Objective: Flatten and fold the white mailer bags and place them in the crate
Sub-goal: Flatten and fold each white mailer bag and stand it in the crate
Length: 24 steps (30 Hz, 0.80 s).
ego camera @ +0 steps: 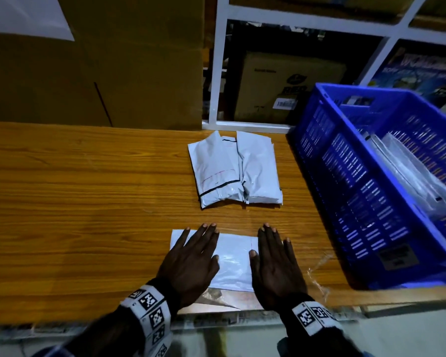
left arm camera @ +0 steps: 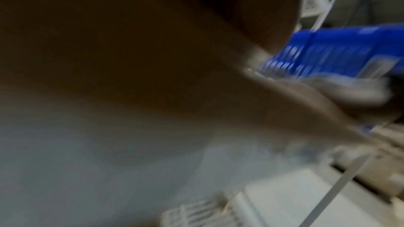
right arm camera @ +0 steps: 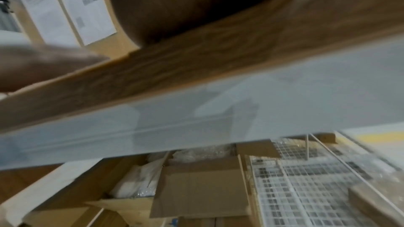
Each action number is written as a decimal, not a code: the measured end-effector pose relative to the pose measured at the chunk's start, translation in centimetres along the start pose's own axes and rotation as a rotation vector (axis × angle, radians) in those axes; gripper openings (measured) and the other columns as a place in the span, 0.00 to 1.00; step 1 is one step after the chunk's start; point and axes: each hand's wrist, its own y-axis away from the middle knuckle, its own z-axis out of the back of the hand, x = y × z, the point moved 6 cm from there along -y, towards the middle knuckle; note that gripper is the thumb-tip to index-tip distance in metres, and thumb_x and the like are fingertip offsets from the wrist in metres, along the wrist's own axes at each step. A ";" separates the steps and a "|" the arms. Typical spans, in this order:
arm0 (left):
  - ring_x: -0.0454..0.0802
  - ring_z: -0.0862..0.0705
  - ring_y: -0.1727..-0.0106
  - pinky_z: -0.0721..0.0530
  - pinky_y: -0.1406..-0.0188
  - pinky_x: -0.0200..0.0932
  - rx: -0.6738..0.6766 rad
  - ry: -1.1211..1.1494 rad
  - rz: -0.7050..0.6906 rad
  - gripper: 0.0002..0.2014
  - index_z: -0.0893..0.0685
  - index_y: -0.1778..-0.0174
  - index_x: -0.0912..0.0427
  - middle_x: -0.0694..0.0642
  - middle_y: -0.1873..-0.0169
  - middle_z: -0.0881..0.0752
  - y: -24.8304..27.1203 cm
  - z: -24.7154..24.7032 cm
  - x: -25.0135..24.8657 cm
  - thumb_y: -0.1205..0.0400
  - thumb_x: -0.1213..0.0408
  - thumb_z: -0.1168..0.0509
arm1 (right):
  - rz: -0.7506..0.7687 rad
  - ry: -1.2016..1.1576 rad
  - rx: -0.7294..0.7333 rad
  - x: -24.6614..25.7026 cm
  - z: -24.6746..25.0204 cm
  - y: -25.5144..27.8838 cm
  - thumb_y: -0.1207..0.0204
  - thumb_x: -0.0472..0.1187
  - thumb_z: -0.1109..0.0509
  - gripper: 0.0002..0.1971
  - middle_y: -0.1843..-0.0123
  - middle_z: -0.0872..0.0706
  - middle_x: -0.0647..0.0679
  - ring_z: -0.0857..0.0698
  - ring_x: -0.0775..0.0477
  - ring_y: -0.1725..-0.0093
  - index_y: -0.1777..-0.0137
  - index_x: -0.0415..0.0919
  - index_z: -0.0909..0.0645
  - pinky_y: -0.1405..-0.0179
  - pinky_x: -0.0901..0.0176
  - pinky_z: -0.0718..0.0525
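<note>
A white mailer bag (ego camera: 233, 264) lies folded flat on the wooden table (ego camera: 88, 202) near its front edge. My left hand (ego camera: 191, 258) presses flat on its left half, fingers straight and spread. My right hand (ego camera: 274, 264) presses flat on its right edge, fingers straight. Farther back lies a stack of folded white mailer bags (ego camera: 236, 168), apart from both hands. The blue crate (ego camera: 386, 186) stands at the right with several bags inside (ego camera: 410, 173). Both wrist views are blurred; the left wrist view shows the blue crate (left arm camera: 341, 51) beyond my palm.
A large cardboard box (ego camera: 93, 60) stands against the back left of the table. White shelving (ego camera: 294, 21) with boxes is behind. Clear plastic film (ego camera: 317, 269) lies by the crate's near corner. Below the table edge, cartons (right arm camera: 196, 187) and wire mesh (right arm camera: 306, 187) sit on the floor.
</note>
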 end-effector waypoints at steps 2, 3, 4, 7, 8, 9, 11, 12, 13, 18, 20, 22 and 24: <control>0.54 0.30 0.21 0.40 0.26 0.60 0.001 0.008 -0.049 0.27 0.26 0.24 0.62 0.59 0.23 0.27 -0.8 0.0 -1.5 0.14 0.52 0.53 | -0.011 0.016 -0.021 0.2 0.0 -0.1 0.13 0.56 0.68 0.34 0.13 0.48 0.44 0.51 0.46 0.14 0.15 0.36 0.44 0.18 0.45 0.54; 0.55 0.31 0.21 0.39 0.26 0.61 0.007 0.024 -0.071 0.27 0.26 0.23 0.62 0.59 0.23 0.27 -1.1 -0.1 -2.5 0.14 0.53 0.53 | -0.016 0.024 -0.027 0.1 0.0 -0.1 0.13 0.55 0.66 0.33 0.14 0.45 0.42 0.47 0.45 0.15 0.16 0.35 0.41 0.19 0.44 0.52; 0.54 0.32 0.20 0.38 0.26 0.62 0.023 0.042 -0.082 0.26 0.27 0.22 0.61 0.58 0.23 0.28 -1.3 -0.3 -3.3 0.13 0.53 0.53 | -0.019 0.032 -0.023 0.1 -0.1 -0.1 0.12 0.54 0.65 0.33 0.14 0.44 0.42 0.46 0.44 0.15 0.16 0.35 0.40 0.19 0.44 0.51; 0.52 0.37 0.18 0.39 0.25 0.60 0.055 0.048 -0.066 0.26 0.32 0.19 0.57 0.55 0.20 0.31 -1.3 -0.8 -3.5 0.12 0.51 0.53 | -0.022 0.041 -0.027 -0.1 -0.2 -0.1 0.12 0.54 0.65 0.32 0.14 0.45 0.42 0.48 0.45 0.15 0.16 0.35 0.41 0.19 0.45 0.53; 0.51 0.38 0.17 0.40 0.24 0.59 0.057 0.046 -0.053 0.27 0.33 0.18 0.56 0.54 0.19 0.33 -1.1 -0.9 -3.2 0.12 0.50 0.54 | -0.019 0.047 -0.028 -0.1 -0.2 -0.1 0.12 0.54 0.65 0.32 0.14 0.46 0.43 0.48 0.46 0.15 0.16 0.35 0.41 0.19 0.45 0.54; 0.51 0.39 0.17 0.41 0.23 0.59 0.064 0.044 -0.040 0.27 0.34 0.18 0.55 0.53 0.19 0.35 -0.8 -0.9 -2.7 0.11 0.48 0.54 | -0.019 0.053 -0.025 -0.1 -0.2 -0.1 0.12 0.54 0.65 0.32 0.14 0.46 0.43 0.49 0.46 0.15 0.16 0.36 0.42 0.19 0.45 0.54; 0.50 0.41 0.17 0.42 0.22 0.57 0.069 0.048 -0.006 0.28 0.35 0.18 0.54 0.53 0.18 0.37 -0.2 -0.8 -1.7 0.11 0.46 0.55 | -0.014 0.057 -0.022 -0.1 -0.2 -0.1 0.13 0.55 0.67 0.33 0.13 0.48 0.44 0.51 0.47 0.14 0.15 0.37 0.44 0.18 0.44 0.55; 0.50 0.41 0.16 0.43 0.22 0.57 0.074 0.048 0.018 0.28 0.35 0.18 0.54 0.53 0.17 0.38 0.1 -0.9 -1.1 0.11 0.45 0.56 | -0.012 0.054 -0.026 -0.1 -0.1 -0.1 0.13 0.55 0.68 0.33 0.13 0.50 0.45 0.53 0.48 0.14 0.15 0.38 0.46 0.18 0.45 0.56; 0.51 0.42 0.16 0.43 0.22 0.57 0.082 0.051 0.045 0.29 0.35 0.17 0.54 0.52 0.17 0.39 0.5 -0.9 -0.4 0.11 0.45 0.58 | -0.011 0.048 -0.020 -0.2 0.0 -0.1 0.14 0.56 0.69 0.34 0.13 0.52 0.46 0.56 0.49 0.14 0.14 0.38 0.47 0.18 0.45 0.58; 0.47 0.54 0.15 0.57 0.19 0.44 0.085 0.153 0.174 0.33 0.48 0.15 0.52 0.50 0.15 0.53 2.5 -0.9 3.3 0.15 0.42 0.69 | -0.002 0.055 0.014 0.2 0.5 -0.1 0.19 0.58 0.77 0.38 0.13 0.58 0.46 0.62 0.50 0.15 0.14 0.39 0.53 0.18 0.47 0.65; 0.50 0.49 0.15 0.57 0.20 0.45 0.095 0.119 0.188 0.34 0.45 0.15 0.56 0.54 0.15 0.50 2.4 -0.6 3.2 0.15 0.43 0.69 | 0.034 0.051 -0.026 1.4 1.5 -0.3 0.16 0.56 0.71 0.36 0.13 0.54 0.43 0.57 0.47 0.14 0.14 0.37 0.49 0.18 0.45 0.63; 0.55 0.39 0.17 0.49 0.21 0.52 0.086 0.065 0.166 0.33 0.36 0.18 0.62 0.60 0.18 0.39 1.8 0.0 2.5 0.12 0.47 0.65 | 0.096 0.042 -0.066 3.7 2.1 -0.8 0.14 0.51 0.63 0.31 0.13 0.48 0.41 0.51 0.44 0.14 0.16 0.36 0.43 0.18 0.42 0.59; 0.56 0.35 0.19 0.44 0.23 0.55 0.033 0.071 0.113 0.30 0.32 0.20 0.64 0.61 0.20 0.34 1.0 0.3 1.4 0.12 0.51 0.61 | 0.151 0.010 -0.034 6.1 1.4 -1.0 0.14 0.50 0.62 0.31 0.15 0.42 0.39 0.44 0.42 0.15 0.17 0.34 0.38 0.19 0.41 0.53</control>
